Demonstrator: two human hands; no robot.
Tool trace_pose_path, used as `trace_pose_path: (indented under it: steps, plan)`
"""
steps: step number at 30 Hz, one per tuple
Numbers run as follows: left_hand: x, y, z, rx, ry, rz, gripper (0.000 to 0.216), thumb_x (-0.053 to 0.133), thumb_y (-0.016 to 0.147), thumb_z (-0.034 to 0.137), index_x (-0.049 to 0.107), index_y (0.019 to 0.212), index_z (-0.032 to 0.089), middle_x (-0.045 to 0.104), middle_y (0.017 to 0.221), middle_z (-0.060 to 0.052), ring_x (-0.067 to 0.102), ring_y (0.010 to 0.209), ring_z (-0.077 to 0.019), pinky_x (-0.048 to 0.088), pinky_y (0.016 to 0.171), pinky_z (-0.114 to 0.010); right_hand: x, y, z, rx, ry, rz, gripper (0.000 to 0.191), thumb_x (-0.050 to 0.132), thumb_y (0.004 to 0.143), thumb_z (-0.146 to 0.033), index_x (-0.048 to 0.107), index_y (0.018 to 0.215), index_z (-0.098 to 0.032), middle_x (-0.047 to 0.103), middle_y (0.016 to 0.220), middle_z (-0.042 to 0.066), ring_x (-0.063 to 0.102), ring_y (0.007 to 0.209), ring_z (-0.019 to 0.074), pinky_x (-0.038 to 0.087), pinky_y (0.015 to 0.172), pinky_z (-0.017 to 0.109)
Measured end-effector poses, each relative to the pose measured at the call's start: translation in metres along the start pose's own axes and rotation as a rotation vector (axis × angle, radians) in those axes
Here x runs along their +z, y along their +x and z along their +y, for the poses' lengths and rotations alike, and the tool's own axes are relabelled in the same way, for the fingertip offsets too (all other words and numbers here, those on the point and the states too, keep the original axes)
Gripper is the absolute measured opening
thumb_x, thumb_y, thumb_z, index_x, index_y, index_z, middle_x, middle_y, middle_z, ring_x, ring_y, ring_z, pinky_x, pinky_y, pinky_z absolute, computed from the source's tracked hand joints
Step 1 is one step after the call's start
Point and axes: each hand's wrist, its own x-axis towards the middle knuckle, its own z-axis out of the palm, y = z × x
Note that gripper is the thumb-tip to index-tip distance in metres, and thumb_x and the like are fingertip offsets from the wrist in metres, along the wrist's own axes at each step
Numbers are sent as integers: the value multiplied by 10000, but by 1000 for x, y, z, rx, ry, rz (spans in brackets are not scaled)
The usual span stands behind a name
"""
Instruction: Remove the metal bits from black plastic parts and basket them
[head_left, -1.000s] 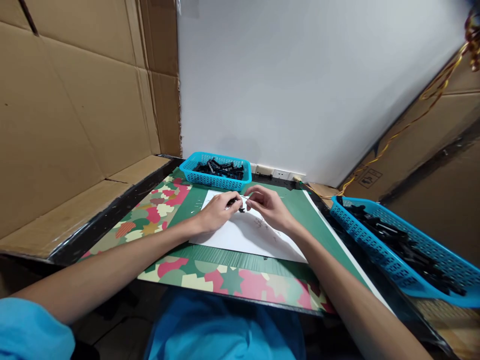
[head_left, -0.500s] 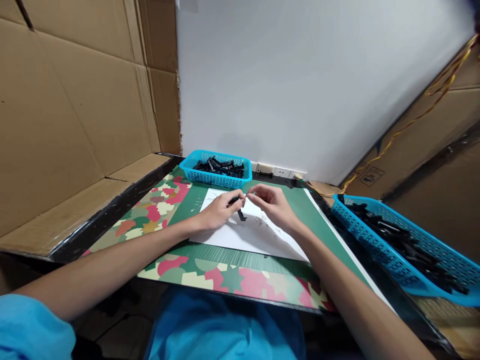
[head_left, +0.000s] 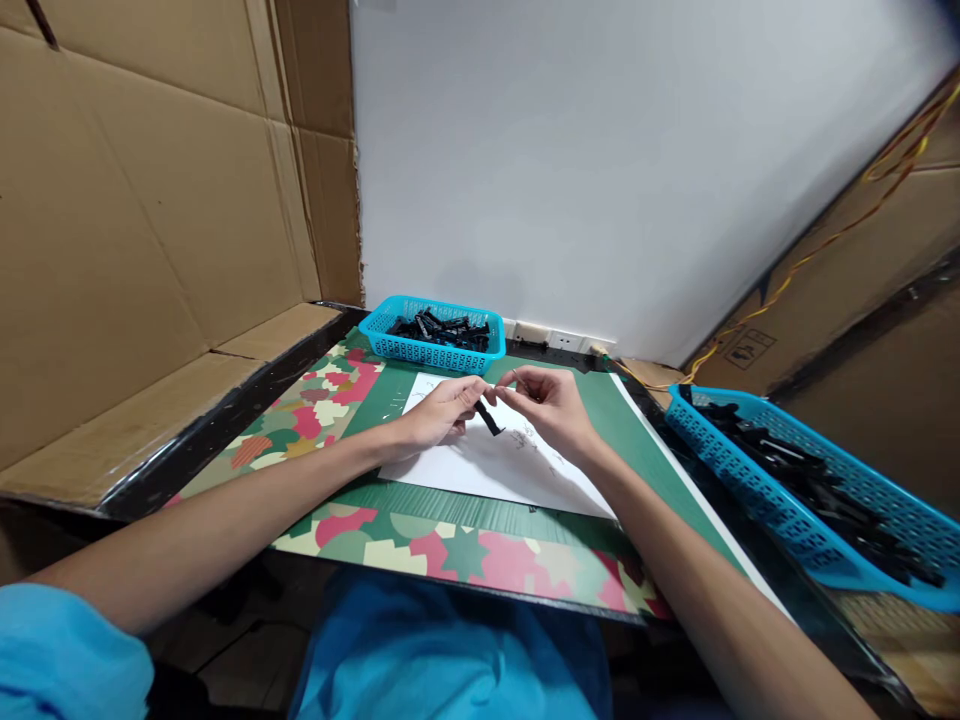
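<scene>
My left hand [head_left: 442, 412] is closed around a slim black plastic part [head_left: 489, 418], whose lower end sticks out below the fingers over a white sheet [head_left: 450, 473]. Close against it, my right hand [head_left: 546, 402] has its thumb and forefinger pinched together at the upper end of the part. Whatever sits between those right fingertips is too small to make out. Small brownish bits [head_left: 523, 437] lie scattered on the white sheet beneath the hands.
A blue basket [head_left: 435, 357] of black parts stands at the back of the green mat [head_left: 652, 450]. A second blue basket [head_left: 780, 515], also holding black parts, is at the right. Sockets [head_left: 564, 342] and yellow-red wires [head_left: 814, 255] run along the wall; cardboard [head_left: 150, 220] rises at left.
The left hand has turned the black part, so more of its length shows and it slants down to the right. My right hand stays pinched beside it.
</scene>
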Motion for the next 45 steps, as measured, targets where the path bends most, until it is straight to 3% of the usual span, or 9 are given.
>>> trace_pose_path:
  steps: [4,7,11,19,23,26,30,45]
  plan:
    - [1,0,-1,-44,-133,64,542,581,997,672,693,1129,159,407,746,15,315,627,-116,279,566,-242,-4,0,-6,32,19,-18,388,796,888,-562,773,865,-175,366,599,-38,264,580,118,182,520,305]
    - [0,-1,0,-70,-241,36,490,603,1007,621,674,1205,178,473,809,-6,320,628,-107,298,571,-236,-6,-1,-6,45,0,-70,380,821,862,-547,783,852,-169,358,599,-40,261,581,113,190,516,298]
    - [2,-6,6,-84,-344,4,373,603,1026,562,629,1113,200,492,857,-8,354,643,-105,317,584,-224,-5,-1,-4,36,-8,-96,365,813,871,-524,791,849,-161,366,601,-43,266,581,110,206,520,297]
    - [6,-9,6,-94,-436,-58,256,575,1061,457,593,1105,206,484,846,-7,402,672,-117,367,624,-221,-1,-2,-10,57,68,-50,373,874,807,-530,786,841,-169,377,588,-52,279,560,108,216,510,297]
    - [7,-8,4,-139,-511,-79,220,576,1063,421,580,1103,204,421,800,16,361,630,-104,305,573,-198,2,-3,-14,72,102,-52,368,902,777,-501,778,829,-159,365,573,-62,275,546,96,215,500,290]
    - [8,-7,8,-184,-567,-107,231,555,1072,404,547,990,188,334,754,40,296,590,-90,259,544,-188,4,-3,-15,93,127,-50,360,911,763,-485,772,821,-158,379,563,-64,299,529,91,222,487,287]
    - [10,-7,11,-216,-575,-116,254,540,1076,388,515,921,187,321,738,42,262,575,-88,249,528,-187,4,-3,-17,130,161,-52,338,908,762,-456,734,779,-167,401,541,-67,332,508,89,240,478,285]
    - [15,-8,3,-230,-435,-61,313,646,1018,494,497,1017,218,441,755,31,350,574,-83,282,528,-186,7,-3,-15,214,148,-80,282,868,772,-367,663,730,-178,401,535,-76,339,514,86,256,467,266]
